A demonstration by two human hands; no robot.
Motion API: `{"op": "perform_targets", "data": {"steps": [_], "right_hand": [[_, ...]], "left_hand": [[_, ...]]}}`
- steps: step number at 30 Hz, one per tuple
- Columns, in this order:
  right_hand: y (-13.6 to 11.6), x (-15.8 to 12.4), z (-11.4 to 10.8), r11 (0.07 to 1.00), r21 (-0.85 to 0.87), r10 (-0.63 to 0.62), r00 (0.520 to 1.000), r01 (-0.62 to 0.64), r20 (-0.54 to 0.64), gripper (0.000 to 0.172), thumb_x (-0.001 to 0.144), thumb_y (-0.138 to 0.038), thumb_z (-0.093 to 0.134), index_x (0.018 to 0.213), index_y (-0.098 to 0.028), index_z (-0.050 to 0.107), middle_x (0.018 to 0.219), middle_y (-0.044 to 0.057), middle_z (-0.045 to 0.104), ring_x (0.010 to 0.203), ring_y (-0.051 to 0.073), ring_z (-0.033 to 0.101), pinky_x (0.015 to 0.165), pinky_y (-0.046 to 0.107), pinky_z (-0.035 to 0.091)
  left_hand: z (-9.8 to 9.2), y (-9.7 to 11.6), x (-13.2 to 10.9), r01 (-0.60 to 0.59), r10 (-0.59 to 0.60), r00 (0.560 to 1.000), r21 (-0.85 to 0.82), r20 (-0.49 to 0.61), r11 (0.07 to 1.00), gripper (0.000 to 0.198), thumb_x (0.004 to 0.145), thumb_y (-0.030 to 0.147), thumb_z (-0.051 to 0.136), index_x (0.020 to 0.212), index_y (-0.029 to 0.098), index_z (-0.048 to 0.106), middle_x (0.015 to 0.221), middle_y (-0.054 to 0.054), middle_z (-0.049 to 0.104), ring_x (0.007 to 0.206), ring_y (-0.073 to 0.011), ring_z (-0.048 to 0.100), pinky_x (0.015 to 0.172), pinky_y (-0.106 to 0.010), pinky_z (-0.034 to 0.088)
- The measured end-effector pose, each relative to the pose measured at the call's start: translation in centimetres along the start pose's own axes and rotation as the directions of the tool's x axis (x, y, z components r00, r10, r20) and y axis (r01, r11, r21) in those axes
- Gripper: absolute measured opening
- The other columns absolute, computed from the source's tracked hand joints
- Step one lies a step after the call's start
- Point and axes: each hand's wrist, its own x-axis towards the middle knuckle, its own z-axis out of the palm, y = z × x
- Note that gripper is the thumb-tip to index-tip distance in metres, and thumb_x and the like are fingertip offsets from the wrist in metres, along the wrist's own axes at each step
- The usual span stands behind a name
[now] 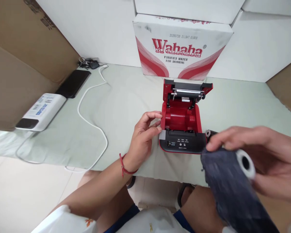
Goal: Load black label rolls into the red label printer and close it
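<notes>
A red and black label printer [181, 142] stands on the table with its lid [188, 92] raised. Its red inner bay [178, 119] shows no roll inside. My left hand [145, 132] steadies the printer's left side, thumb at the front corner and fingers curled along the edge. In my right hand [269, 155], off the printer's front right, is a ribbon roll [229, 174] with a white core; its dark, wrinkled film hangs down and is partly blurred. A smaller black roll with a grey core [208, 133] lies against the printer's right side, partly hidden by my right hand.
Behind the printer stands a Wahaha water carton [181, 48]. At the left are a white device [42, 110], a black phone-like slab [74, 83], keys [88, 63] and a white cable [87, 121] winding over the green cloth [128, 94]. Cardboard [21, 64] borders the left side.
</notes>
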Motion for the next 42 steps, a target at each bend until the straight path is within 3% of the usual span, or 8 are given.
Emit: {"op": "perform_targets", "data": {"steps": [3,7,10,15,20,27,37,42], "right_hand": [[-0.9,4.3,2.0,0.967,0.237,0.094,0.995,-0.096,0.018,0.022,0.105,-0.050,0.084,0.123,-0.036,0.080,0.105,0.002,0.088,0.081,0.024,0.082,0.064,0.034,0.066],[-0.4,7.2,4.4,0.993,0.090,0.070,0.995,-0.076,0.070,0.034,0.111,-0.044,0.070,0.138,-0.027,0.083,0.133,0.007,0.090,0.115,0.027,0.086,0.101,0.040,0.070],[0.4,7.4,5.6,0.997,-0.014,0.077,0.995,-0.076,0.056,0.045,0.116,-0.050,0.060,0.146,-0.025,0.081,0.135,0.009,0.089,0.121,0.028,0.085,0.106,0.043,0.068],[1.0,7.0,5.6,0.993,-0.100,0.065,0.997,-0.061,0.037,0.051,0.109,-0.051,0.075,0.154,-0.027,0.077,0.133,0.008,0.089,0.120,0.031,0.084,0.105,0.047,0.070],[1.0,6.9,4.8,0.989,-0.143,0.011,0.992,-0.029,-0.123,0.029,0.109,-0.044,0.076,0.133,-0.030,0.086,0.126,0.007,0.090,0.119,0.032,0.082,0.105,0.051,0.067],[0.8,6.4,5.0,0.992,0.050,0.127,0.896,-0.117,-0.425,0.015,0.111,-0.037,0.077,0.105,-0.033,0.089,0.106,0.002,0.090,0.096,0.023,0.081,0.091,0.041,0.066],[2.4,6.0,4.9,0.999,0.032,0.030,0.958,-0.022,-0.284,0.049,0.104,-0.025,0.081,0.152,-0.036,0.079,0.127,0.004,0.084,0.098,0.024,0.077,0.093,0.045,0.068],[3.2,4.9,3.0,0.986,-0.030,-0.165,0.984,0.163,-0.069,0.025,0.108,-0.019,0.075,0.118,-0.036,0.089,0.119,0.002,0.090,0.106,0.024,0.081,0.090,0.041,0.067]], "left_hand": [[-0.1,-0.2,-0.6,-0.284,0.283,0.958,0.214,0.037,0.935,0.041,0.090,0.041,0.088,0.129,0.032,0.078,0.149,-0.008,0.070,0.151,-0.0347,0.064,0.129,-0.054,0.056],[0.0,1.2,-1.4,-0.672,0.594,0.739,0.388,0.316,0.630,0.052,0.106,0.051,0.073,0.154,0.030,0.072,0.156,-0.015,0.067,0.157,-0.0376,0.061,0.138,-0.062,0.048],[0.2,2.3,-1.6,-0.793,0.619,0.608,0.403,0.497,0.457,0.046,0.108,0.041,0.065,0.150,0.024,0.074,0.140,-0.016,0.076,0.145,-0.0361,0.069,0.129,-0.059,0.058],[0.1,2.2,-1.9,-0.815,0.627,0.562,0.492,0.540,0.306,0.029,0.100,0.025,0.069,0.127,0.022,0.078,0.114,-0.011,0.083,0.122,-0.0307,0.074,0.108,-0.052,0.067],[0.5,2.1,-1.6,-0.765,0.645,0.588,0.594,0.488,0.248,0.034,0.100,0.013,0.066,0.128,0.023,0.082,0.109,-0.008,0.085,0.106,-0.0250,0.074,0.099,-0.045,0.066],[2.8,3.7,0.7,-0.548,0.482,0.826,0.621,0.293,0.561,0.025,0.104,0.009,0.071,0.114,0.024,0.089,0.095,-0.001,0.088,0.077,-0.0150,0.075,0.075,-0.029,0.061],[4.3,4.0,2.5,-0.597,0.521,0.786,0.626,0.333,0.501,0.036,0.096,0.002,0.063,0.109,0.023,0.089,0.093,-0.001,0.088,0.092,-0.0209,0.077,0.088,-0.037,0.063],[3.6,4.1,1.4,-0.678,0.481,0.734,0.566,0.480,0.469,0.032,0.086,0.003,0.058,0.096,0.021,0.083,0.083,-0.002,0.083,0.080,-0.0211,0.074,0.080,-0.040,0.061]]}}
